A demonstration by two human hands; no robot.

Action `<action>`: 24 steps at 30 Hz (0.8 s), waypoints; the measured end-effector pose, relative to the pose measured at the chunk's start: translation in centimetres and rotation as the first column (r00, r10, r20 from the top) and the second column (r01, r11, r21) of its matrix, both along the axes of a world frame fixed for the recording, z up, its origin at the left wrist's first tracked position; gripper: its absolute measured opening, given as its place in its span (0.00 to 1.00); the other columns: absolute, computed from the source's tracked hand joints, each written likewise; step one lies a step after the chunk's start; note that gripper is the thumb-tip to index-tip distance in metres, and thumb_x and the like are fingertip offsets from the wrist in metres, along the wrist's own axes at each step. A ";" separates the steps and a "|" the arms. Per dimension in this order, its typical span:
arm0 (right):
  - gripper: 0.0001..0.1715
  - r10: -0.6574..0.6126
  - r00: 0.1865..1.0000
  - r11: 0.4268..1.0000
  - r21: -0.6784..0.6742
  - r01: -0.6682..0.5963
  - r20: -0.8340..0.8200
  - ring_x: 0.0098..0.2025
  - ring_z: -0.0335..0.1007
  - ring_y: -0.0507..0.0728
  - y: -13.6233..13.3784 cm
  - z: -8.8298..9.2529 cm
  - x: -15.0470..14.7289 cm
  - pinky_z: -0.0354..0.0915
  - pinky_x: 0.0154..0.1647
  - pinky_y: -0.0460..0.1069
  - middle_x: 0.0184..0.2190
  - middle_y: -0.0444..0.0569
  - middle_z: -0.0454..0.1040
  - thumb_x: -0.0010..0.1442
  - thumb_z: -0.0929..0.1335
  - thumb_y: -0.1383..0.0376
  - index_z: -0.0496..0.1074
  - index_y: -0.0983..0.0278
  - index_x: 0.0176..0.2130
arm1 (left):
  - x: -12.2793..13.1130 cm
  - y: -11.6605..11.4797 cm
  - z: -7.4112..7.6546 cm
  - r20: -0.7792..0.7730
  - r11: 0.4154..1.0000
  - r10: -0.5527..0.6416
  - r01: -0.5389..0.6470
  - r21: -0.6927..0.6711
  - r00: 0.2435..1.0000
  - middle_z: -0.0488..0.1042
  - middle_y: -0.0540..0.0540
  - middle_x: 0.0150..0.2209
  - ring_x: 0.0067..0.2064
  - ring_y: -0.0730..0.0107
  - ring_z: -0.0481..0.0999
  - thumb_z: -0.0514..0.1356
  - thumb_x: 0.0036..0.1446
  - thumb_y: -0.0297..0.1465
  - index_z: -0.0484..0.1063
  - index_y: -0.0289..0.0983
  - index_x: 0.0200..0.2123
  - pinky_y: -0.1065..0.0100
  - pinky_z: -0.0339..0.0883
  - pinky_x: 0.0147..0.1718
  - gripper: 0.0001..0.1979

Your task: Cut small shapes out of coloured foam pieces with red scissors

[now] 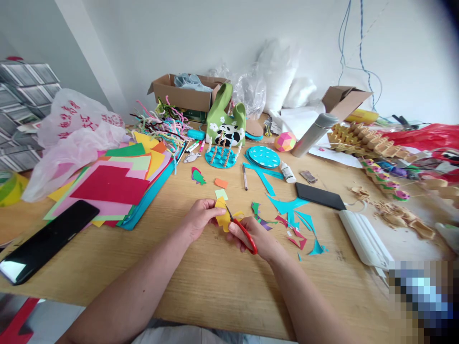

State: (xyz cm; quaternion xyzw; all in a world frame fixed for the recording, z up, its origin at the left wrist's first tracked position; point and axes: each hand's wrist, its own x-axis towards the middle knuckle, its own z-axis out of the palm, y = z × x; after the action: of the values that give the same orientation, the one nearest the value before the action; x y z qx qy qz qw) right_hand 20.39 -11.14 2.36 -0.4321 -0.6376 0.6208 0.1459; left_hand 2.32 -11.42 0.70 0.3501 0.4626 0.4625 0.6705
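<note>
Between the thumb and fingers of my left hand (202, 217) is a small piece of yellow paper (223, 220) with a curved outline. My right hand (256, 234) grips red-handled scissors (247, 234), and their blades lie against the yellow paper. Just beyond my hands are a pale green paper square (221, 194) and an orange paper piece (221, 182). A paper fish cutout (198, 176) in green and red lies farther left. Purple, green and red paper scraps (263, 217) lie beside my right hand.
Coloured paper sheets (111, 186) and a black phone (46, 239) lie at left. Blue cut paper (290, 205), a glue bottle (287, 172), a black power bank (320, 196) and a grey thermos (315, 134) are at right. A blue disc with twisted posts (220, 157) stands behind.
</note>
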 end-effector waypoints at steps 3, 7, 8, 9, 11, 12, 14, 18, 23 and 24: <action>0.36 0.001 1.000 1.000 -0.004 -0.001 0.005 0.14 0.56 0.48 0.0 -0.2 0.0 0.49 0.15 0.44 0.13 0.43 0.64 0.51 0.68 0.35 0.68 0.65 0.23 | 0.0 0.0 -0.1 0.000 1.000 0.002 -0.002 -0.002 1.000 0.74 0.48 0.24 0.25 0.74 0.69 0.70 0.39 0.35 0.75 0.33 0.25 0.70 0.60 0.26 0.12; 0.36 -0.005 1.000 1.000 -0.012 0.005 0.000 0.14 0.56 0.48 0.0 -0.3 0.0 0.49 0.14 0.44 0.13 0.43 0.64 0.52 0.68 0.35 0.68 0.65 0.23 | -0.1 0.1 -0.1 0.002 1.000 0.009 -0.009 -0.002 1.000 0.74 0.48 0.23 0.25 0.74 0.69 0.70 0.39 0.35 0.75 0.33 0.24 0.71 0.59 0.26 0.12; 0.36 -0.004 1.000 1.000 -0.011 0.004 -0.002 0.14 0.56 0.48 0.0 -0.3 0.0 0.49 0.14 0.44 0.13 0.43 0.64 0.52 0.68 0.35 0.68 0.65 0.23 | 0.0 0.1 -0.1 0.004 1.000 0.008 -0.008 -0.003 1.000 0.74 0.48 0.23 0.25 0.74 0.69 0.70 0.39 0.35 0.75 0.33 0.24 0.70 0.59 0.26 0.12; 0.36 -0.003 1.000 1.000 -0.010 0.003 -0.005 0.14 0.56 0.48 0.0 -0.3 0.0 0.49 0.14 0.44 0.12 0.42 0.63 0.52 0.67 0.35 0.68 0.65 0.23 | 0.0 0.1 -0.1 0.007 1.000 0.007 -0.007 -0.005 1.000 0.74 0.48 0.23 0.25 0.74 0.69 0.70 0.38 0.35 0.75 0.33 0.24 0.70 0.59 0.26 0.12; 0.37 0.001 1.000 1.000 -0.007 -0.001 -0.004 0.13 0.55 0.48 0.0 -0.3 0.0 0.48 0.14 0.44 0.12 0.42 0.63 0.51 0.67 0.34 0.67 0.65 0.23 | 0.0 0.1 -0.1 0.009 1.000 0.006 -0.006 -0.008 1.000 0.74 0.48 0.23 0.25 0.74 0.69 0.71 0.38 0.35 0.75 0.33 0.24 0.70 0.60 0.26 0.13; 0.37 0.002 1.000 1.000 -0.006 -0.002 -0.001 0.13 0.54 0.47 0.0 -0.3 0.0 0.48 0.14 0.44 0.11 0.42 0.62 0.50 0.67 0.34 0.66 0.65 0.23 | 0.0 0.0 0.0 0.009 1.000 0.007 -0.007 -0.009 1.000 0.74 0.48 0.23 0.25 0.74 0.69 0.71 0.38 0.35 0.75 0.33 0.24 0.70 0.60 0.26 0.13; 0.38 -0.003 1.000 1.000 -0.006 0.003 0.011 0.13 0.54 0.47 0.0 -0.3 0.0 0.48 0.14 0.44 0.11 0.42 0.62 0.49 0.67 0.33 0.66 0.65 0.22 | 0.1 0.0 0.0 0.011 1.000 0.012 -0.012 -0.008 1.000 0.74 0.48 0.23 0.24 0.74 0.69 0.71 0.38 0.35 0.74 0.33 0.24 0.70 0.59 0.26 0.13; 0.38 -0.011 1.000 1.000 -0.009 0.011 0.026 0.14 0.55 0.48 0.0 -0.2 -0.1 0.49 0.15 0.44 0.12 0.42 0.63 0.49 0.67 0.33 0.67 0.65 0.23 | 0.1 0.1 0.1 0.013 1.000 0.014 -0.014 0.000 1.000 0.72 0.50 0.22 0.23 0.75 0.67 0.71 0.38 0.35 0.74 0.33 0.23 0.71 0.57 0.25 0.13; 0.38 -0.005 1.000 1.000 -0.014 0.005 0.015 0.15 0.57 0.48 0.0 0.0 -0.1 0.50 0.15 0.44 0.13 0.43 0.64 0.49 0.68 0.33 0.68 0.66 0.23 | 0.1 0.0 0.3 0.001 1.000 0.000 0.000 -0.022 1.000 0.74 0.48 0.24 0.25 0.73 0.70 0.70 0.37 0.35 0.75 0.33 0.25 0.70 0.60 0.27 0.13; 0.38 -0.005 1.000 1.000 -0.014 0.005 0.008 0.15 0.57 0.48 0.0 0.0 -0.1 0.50 0.15 0.44 0.13 0.43 0.64 0.48 0.68 0.33 0.68 0.66 0.23 | 0.1 0.0 0.3 0.002 0.999 -0.010 0.011 -0.031 1.000 0.75 0.47 0.24 0.26 0.73 0.70 0.70 0.37 0.35 0.76 0.33 0.25 0.70 0.61 0.27 0.13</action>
State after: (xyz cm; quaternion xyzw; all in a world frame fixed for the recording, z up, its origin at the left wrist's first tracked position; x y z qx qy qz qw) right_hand 20.25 -11.18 2.38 -0.4374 -0.6327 0.6231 0.1418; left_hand 2.40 -11.40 1.04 0.3416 0.4671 0.4522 0.6787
